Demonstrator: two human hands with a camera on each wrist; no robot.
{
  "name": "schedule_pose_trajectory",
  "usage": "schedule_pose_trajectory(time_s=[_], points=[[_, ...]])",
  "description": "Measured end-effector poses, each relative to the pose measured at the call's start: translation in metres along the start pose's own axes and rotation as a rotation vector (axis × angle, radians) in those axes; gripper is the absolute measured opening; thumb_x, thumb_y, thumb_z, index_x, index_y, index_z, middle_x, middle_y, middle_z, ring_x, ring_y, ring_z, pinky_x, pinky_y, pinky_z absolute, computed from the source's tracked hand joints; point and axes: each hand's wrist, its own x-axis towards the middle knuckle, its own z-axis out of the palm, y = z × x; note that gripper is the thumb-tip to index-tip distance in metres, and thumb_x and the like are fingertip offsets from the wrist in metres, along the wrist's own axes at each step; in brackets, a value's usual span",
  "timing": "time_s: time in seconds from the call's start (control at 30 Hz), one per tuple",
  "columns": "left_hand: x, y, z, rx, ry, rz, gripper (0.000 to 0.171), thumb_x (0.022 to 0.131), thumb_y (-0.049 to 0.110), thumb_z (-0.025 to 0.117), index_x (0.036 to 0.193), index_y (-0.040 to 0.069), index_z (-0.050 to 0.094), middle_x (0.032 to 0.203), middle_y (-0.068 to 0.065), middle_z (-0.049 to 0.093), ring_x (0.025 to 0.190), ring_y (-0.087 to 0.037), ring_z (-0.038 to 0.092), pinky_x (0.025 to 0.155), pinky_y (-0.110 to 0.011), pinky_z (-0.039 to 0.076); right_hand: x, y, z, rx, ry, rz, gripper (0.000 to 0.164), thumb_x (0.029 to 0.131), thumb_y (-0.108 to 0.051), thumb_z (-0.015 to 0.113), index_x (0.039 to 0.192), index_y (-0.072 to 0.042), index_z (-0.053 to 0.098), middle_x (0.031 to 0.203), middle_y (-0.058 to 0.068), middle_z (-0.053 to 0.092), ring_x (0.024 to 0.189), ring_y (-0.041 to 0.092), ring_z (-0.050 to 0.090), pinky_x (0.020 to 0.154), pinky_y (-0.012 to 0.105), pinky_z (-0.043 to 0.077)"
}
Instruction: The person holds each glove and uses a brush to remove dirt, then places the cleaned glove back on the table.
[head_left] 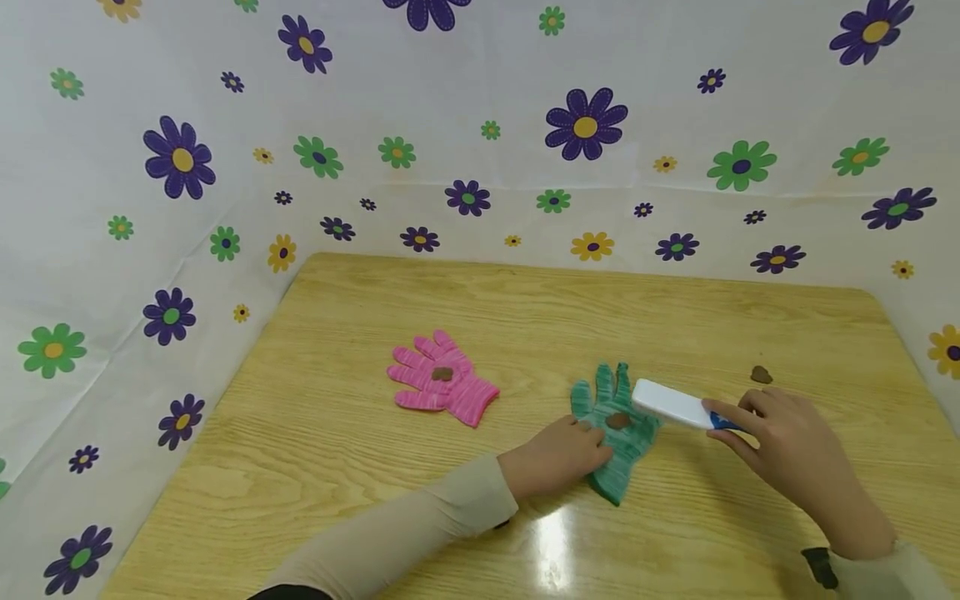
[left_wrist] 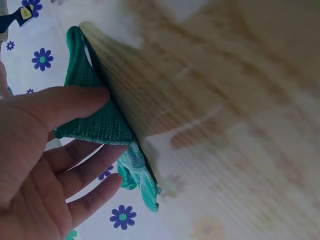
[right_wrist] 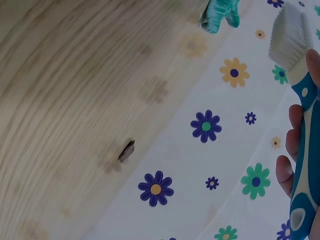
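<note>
A green knitted glove with a brown patch on it lies on the table. My left hand is at the glove's left side; in the left wrist view, its thumb lies over the raised green cuff, pinching it against a finger partly hidden behind the knit. My right hand grips a brush by its blue and white handle. The brush's white head is over the glove's right edge, and its bristles show in the right wrist view.
A pink glove, also with a brown patch, lies to the left on the wooden table. A small brown lump sits beyond my right hand. White flowered cloth stands round the table's back and sides.
</note>
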Motion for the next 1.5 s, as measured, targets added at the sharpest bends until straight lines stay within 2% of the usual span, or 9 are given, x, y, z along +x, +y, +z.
schedule_pose_trajectory(time_s=[0.5,0.7,0.9,1.07,1.13,1.2,1.3,1.4,1.5], points=[[-0.008,-0.007,0.002,-0.229,-0.094,-0.047,0.037,0.086,0.019,0.057,0.122,0.028,0.056,0.118,0.003,0.058,0.108,-0.014,0.054,0.091,-0.03,0.042,0.012,-0.008,0.012,0.005,-0.035,-0.025,0.07,0.094,-0.059,0.017,0.097,-0.019,0.074,0.067,0.001,0.056,0.056,0.014,0.045,0.05,0.03,0.034],[-0.014,-0.015,0.008,-0.187,-0.029,-0.03,0.034,0.082,0.017,0.055,0.114,0.029,0.058,0.105,0.003,0.054,0.091,-0.013,0.045,0.08,-0.028,0.038,0.009,-0.008,0.011,0.013,-0.034,-0.012,0.07,0.093,-0.059,0.018,0.097,-0.018,0.075,0.067,0.001,0.056,0.057,0.013,0.045,0.05,0.029,0.033],[-0.019,-0.02,0.011,-0.181,0.037,-0.023,0.034,0.082,0.016,0.053,0.113,0.03,0.06,0.106,0.003,0.054,0.092,-0.014,0.045,0.083,-0.031,0.041,0.013,-0.015,0.013,0.026,-0.042,-0.025,0.071,0.094,-0.059,0.017,0.096,-0.018,0.075,0.067,0.001,0.056,0.059,0.014,0.046,0.051,0.029,0.033],[-0.023,-0.021,0.011,-0.193,0.039,-0.033,0.034,0.084,0.016,0.053,0.114,0.03,0.059,0.107,0.003,0.054,0.095,-0.015,0.047,0.087,-0.034,0.042,0.018,-0.025,0.022,0.026,-0.109,-0.061,0.07,0.094,-0.056,0.015,0.098,-0.018,0.075,0.068,0.001,0.056,0.059,0.012,0.043,0.052,0.028,0.035],[-0.024,-0.021,0.012,-0.194,0.035,-0.035,0.034,0.084,0.017,0.053,0.114,0.031,0.059,0.107,0.003,0.054,0.095,-0.014,0.048,0.088,-0.034,0.042,0.019,-0.027,0.026,0.013,-0.145,-0.091,0.05,0.093,-0.052,0.039,0.099,-0.018,0.074,0.07,0.001,0.056,0.06,0.011,0.042,0.054,0.029,0.037],[-0.025,-0.021,0.012,-0.187,0.032,-0.031,0.032,0.086,0.018,0.053,0.114,0.031,0.06,0.108,0.003,0.055,0.096,-0.014,0.049,0.088,-0.033,0.042,0.02,-0.029,0.03,-0.001,-0.172,-0.11,0.033,0.084,-0.044,0.063,0.098,-0.017,0.074,0.071,0.001,0.056,0.061,0.011,0.042,0.054,0.028,0.038],[-0.026,-0.02,0.012,-0.166,0.033,-0.017,0.028,0.089,0.02,0.053,0.113,0.032,0.06,0.106,0.004,0.057,0.096,-0.013,0.052,0.089,-0.033,0.043,0.02,-0.027,0.033,-0.037,-0.18,-0.099,0.039,0.062,-0.029,0.083,0.098,-0.018,0.075,0.07,0.002,0.056,0.06,0.012,0.042,0.053,0.028,0.038],[-0.027,-0.019,0.012,-0.122,0.029,-0.008,0.023,0.092,0.026,0.054,0.112,0.033,0.06,0.104,0.005,0.058,0.098,-0.013,0.055,0.09,-0.032,0.043,0.019,-0.023,0.032,-0.048,-0.161,-0.041,0.034,0.076,-0.044,0.07,0.097,-0.018,0.075,0.069,0.003,0.055,0.058,0.013,0.042,0.049,0.026,0.033],[-0.027,-0.019,0.013,-0.085,0.018,-0.008,0.022,0.092,0.03,0.056,0.113,0.035,0.06,0.103,0.007,0.059,0.1,-0.013,0.056,0.091,-0.032,0.044,0.019,-0.019,0.031,-0.041,-0.139,0.007,0.059,0.09,-0.059,0.034,0.097,-0.016,0.075,0.068,0.004,0.055,0.057,0.013,0.043,0.048,0.024,0.031]])
